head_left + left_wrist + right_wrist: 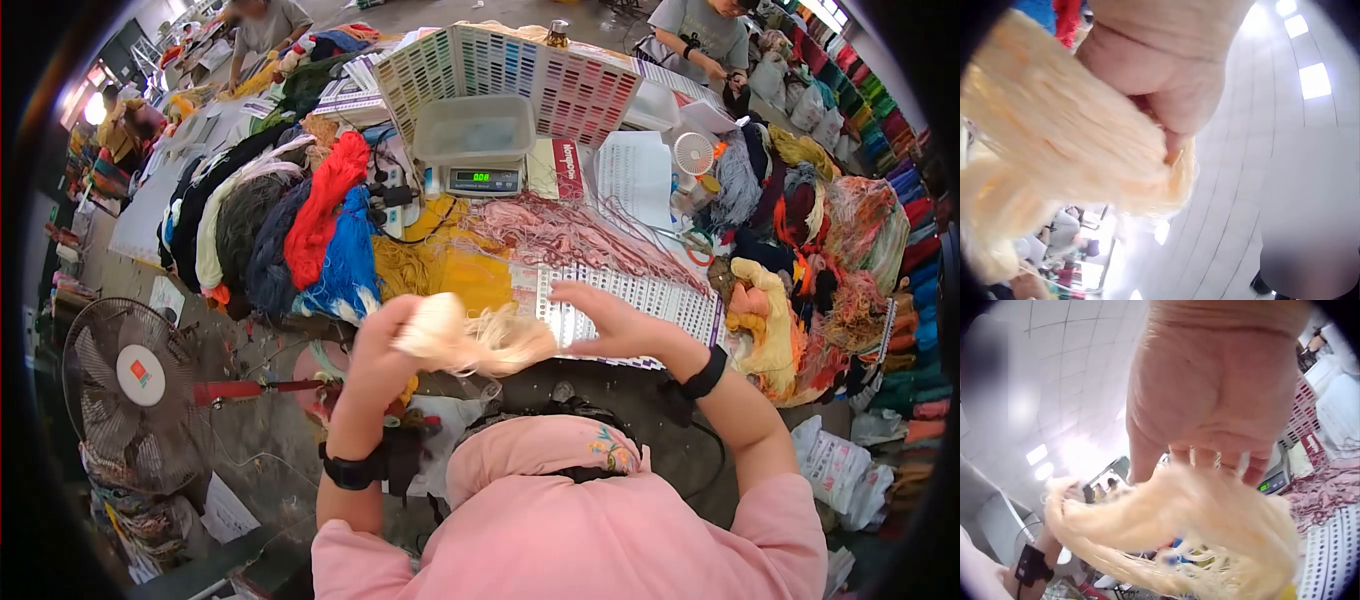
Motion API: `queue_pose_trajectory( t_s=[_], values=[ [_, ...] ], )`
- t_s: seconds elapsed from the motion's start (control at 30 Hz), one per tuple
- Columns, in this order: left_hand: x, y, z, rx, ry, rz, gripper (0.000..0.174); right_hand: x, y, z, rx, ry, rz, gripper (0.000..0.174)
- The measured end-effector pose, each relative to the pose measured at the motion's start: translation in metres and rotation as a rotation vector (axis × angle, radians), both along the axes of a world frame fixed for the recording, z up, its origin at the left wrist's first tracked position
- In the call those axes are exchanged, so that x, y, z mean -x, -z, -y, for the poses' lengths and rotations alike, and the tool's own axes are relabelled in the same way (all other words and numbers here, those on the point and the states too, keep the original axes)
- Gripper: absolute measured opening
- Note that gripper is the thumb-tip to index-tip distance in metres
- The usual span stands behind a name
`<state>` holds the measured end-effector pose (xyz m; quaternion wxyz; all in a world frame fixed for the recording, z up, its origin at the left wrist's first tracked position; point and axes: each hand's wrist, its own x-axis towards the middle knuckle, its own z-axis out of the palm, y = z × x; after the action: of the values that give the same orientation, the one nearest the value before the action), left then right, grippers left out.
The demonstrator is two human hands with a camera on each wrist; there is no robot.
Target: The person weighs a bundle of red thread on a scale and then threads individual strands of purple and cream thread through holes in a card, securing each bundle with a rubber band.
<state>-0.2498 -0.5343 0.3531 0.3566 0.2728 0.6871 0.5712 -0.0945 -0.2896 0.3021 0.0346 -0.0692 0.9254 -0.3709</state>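
A loop of cream yarn, a skein (490, 340), is held up in front of the person's chest, blurred in the head view. The left hand (378, 345) grips one end of it; in the left wrist view the thumb and fingers curl into the thick skein (1079, 125). At the other end, the right hand (625, 325) has its fingers extended, thumb apart. Seen from the right wrist, the fingers of the right hand (1210, 394) reach down behind the skein's upper strand (1191, 494), which hides the fingertips.
A scale (483, 180) with a clear plastic tub (475, 128) stands on the table before a folding colour chart (590, 95). Pink yarn (590, 235) lies over punched cards (640, 310). Red (328, 200) and blue skeins (345, 255) are heaped left, more yarn right. A fan (140, 380) stands at left.
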Motion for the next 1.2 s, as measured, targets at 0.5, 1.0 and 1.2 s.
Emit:
queue_pose_trajectory(
  t_s=[0.5, 1.0, 1.2],
  values=[
    [0.001, 0.007, 0.001, -0.318, -0.136, -0.554, 0.011, 0.078, -0.05, 0.075, 1.426, 0.189, 0.696, 0.024],
    [0.014, 0.006, -0.037, -1.301, 0.058, 1.242, 0.037, 0.068, -0.029, 0.05, 0.844, -0.084, 0.631, 0.02],
    [0.004, -0.02, -0.051, -1.067, -0.188, 1.007, 0.038, 0.055, -0.029, 0.063, 1.003, 0.129, 0.42, 0.019]
  ],
)
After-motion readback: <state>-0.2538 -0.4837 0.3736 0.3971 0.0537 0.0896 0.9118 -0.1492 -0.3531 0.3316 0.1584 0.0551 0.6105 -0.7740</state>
